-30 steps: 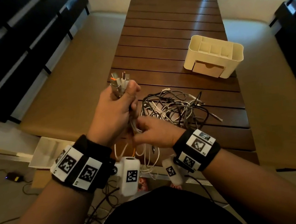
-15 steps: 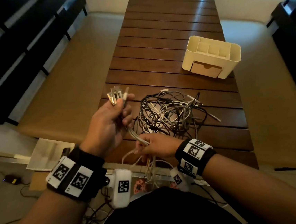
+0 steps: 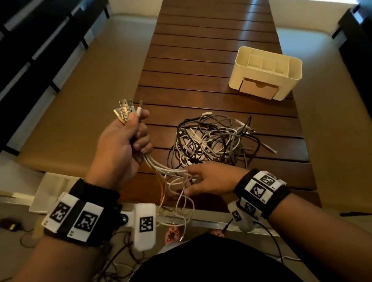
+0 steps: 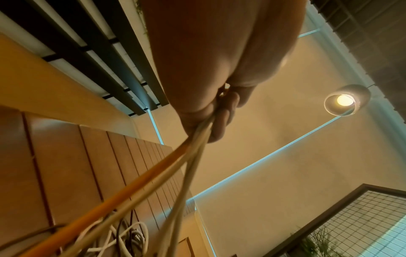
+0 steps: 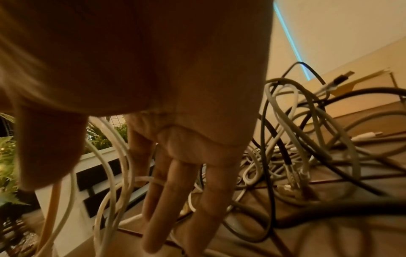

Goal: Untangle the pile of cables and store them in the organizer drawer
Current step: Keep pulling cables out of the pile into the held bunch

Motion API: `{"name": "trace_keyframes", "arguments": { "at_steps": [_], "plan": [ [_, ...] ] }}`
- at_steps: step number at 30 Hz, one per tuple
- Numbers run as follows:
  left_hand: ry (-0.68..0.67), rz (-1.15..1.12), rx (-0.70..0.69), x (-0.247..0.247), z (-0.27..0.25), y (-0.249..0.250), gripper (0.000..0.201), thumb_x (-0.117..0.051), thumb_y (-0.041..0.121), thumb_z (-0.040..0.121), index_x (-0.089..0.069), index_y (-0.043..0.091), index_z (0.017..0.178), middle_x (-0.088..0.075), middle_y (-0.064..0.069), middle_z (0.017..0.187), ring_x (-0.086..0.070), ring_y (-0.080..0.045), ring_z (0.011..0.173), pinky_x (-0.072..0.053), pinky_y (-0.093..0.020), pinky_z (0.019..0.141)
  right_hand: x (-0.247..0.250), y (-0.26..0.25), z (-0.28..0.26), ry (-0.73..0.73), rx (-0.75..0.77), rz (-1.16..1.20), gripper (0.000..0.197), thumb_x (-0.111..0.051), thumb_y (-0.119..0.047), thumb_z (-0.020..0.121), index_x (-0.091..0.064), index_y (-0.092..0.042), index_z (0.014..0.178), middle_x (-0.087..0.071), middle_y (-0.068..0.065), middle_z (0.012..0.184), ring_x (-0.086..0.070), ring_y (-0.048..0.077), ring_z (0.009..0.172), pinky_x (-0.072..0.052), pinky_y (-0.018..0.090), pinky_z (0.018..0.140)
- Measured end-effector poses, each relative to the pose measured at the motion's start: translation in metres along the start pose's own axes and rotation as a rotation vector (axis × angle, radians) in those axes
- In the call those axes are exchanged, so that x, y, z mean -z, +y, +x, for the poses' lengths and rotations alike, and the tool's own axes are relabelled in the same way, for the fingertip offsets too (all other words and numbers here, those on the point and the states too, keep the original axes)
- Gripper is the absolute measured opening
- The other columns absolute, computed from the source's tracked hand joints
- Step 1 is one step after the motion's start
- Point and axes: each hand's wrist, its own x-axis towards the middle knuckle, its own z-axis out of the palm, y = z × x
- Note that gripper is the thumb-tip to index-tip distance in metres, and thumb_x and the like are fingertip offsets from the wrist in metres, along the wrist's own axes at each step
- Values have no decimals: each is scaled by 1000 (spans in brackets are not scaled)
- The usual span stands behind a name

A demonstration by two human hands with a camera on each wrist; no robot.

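Above table point(image 3: 205, 48) | left hand point(image 3: 122, 147) fingers clenched round cable ends point(image 3: 127, 111) | right hand point(image 3: 209, 180) fingers spread, touching loops point(image 3: 178, 187)

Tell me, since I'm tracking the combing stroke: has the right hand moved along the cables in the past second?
Yes. The right hand has slid down the cables, away from the left hand, toward the table's near edge.

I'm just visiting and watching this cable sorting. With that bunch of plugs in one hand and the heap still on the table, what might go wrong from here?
The left hand grips a bundle of cable ends, and their cords run into the tangled pile. Pulling could tighten knots or drag the pile along.

Loops hang over the table edge near the open right hand; they may slip to the floor.

The organizer drawer looks closed, and the left hand's grip is full.
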Motion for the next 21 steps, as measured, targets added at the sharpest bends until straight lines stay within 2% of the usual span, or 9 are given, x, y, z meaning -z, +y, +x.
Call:
{"name": "trace_keyframes", "arguments": {
  "at_steps": [2,4,8,10,13,14,16,19,21],
  "plan": [
    [8,-9,1,3,-1,1,28,-37,28,107,-55,7,113,-37,6,64,-30,-5,49,-32,-19,46,1,0,1,-5,25,-47,39,-69,-34,92,-59,-29,130,-62,-6,120,-60,12,108,-50,38,98],
    [23,-4,-8,4,-2,4,28,-36,28,107,-54,7,114,-36,5,65,-30,-5,49,-31,-19,46,-3,2,2,4,38,-141,34,-63,-25,96,-60,-26,130,-51,-4,131,-51,16,120,-45,39,105],
    [23,4,-40,6,-6,12,27,-36,28,107,-54,8,112,-35,6,65,-29,-5,50,-29,-19,47,-13,8,7,116,49,-230,25,-54,-24,101,-67,-27,123,-31,-7,148,-27,14,137,-32,36,116],
    [13,9,-45,6,-6,14,28,-36,28,107,-54,8,112,-36,6,65,-29,-5,50,-30,-19,47,-13,7,10,152,44,-180,24,-52,-23,102,-68,-28,119,-42,-8,141,-39,13,131,-40,35,109],
    [15,17,-49,6,-6,17,28,-36,28,107,-55,8,112,-35,6,66,-29,-5,51,-29,-19,48,-12,1,10,108,5,60,20,-49,-20,103,-64,-32,109,-64,-14,103,-61,5,95,-50,26,84],
    [16,19,-50,6,-6,18,28,-36,28,107,-55,8,112,-36,6,65,-29,-5,51,-29,-19,48,-14,-1,10,72,-9,120,19,-49,-20,104,-64,-30,108,-69,-12,98,-65,7,89,-53,26,80],
    [20,24,-44,6,-5,18,29,-36,29,107,-56,9,111,-37,6,65,-30,-5,51,-30,-19,48,-20,0,10,-44,-50,173,19,-48,-19,104,-63,-25,115,-74,-4,99,-70,12,90,-58,28,80],
    [12,42,-24,8,-5,15,29,-36,29,106,-56,8,112,-36,6,65,-30,-5,51,-30,-19,47,-29,3,10,-238,-114,150,26,-47,-14,105,-61,-14,127,-71,2,97,-69,15,87,-56,25,76],
    [9,65,-2,8,-6,11,29,-37,29,106,-56,7,114,-36,6,64,-29,-6,50,-31,-19,47,-27,3,10,-244,-98,3,26,-52,-20,103,-63,-20,126,-70,-1,103,-65,11,89,-52,24,75]
  ]
}}
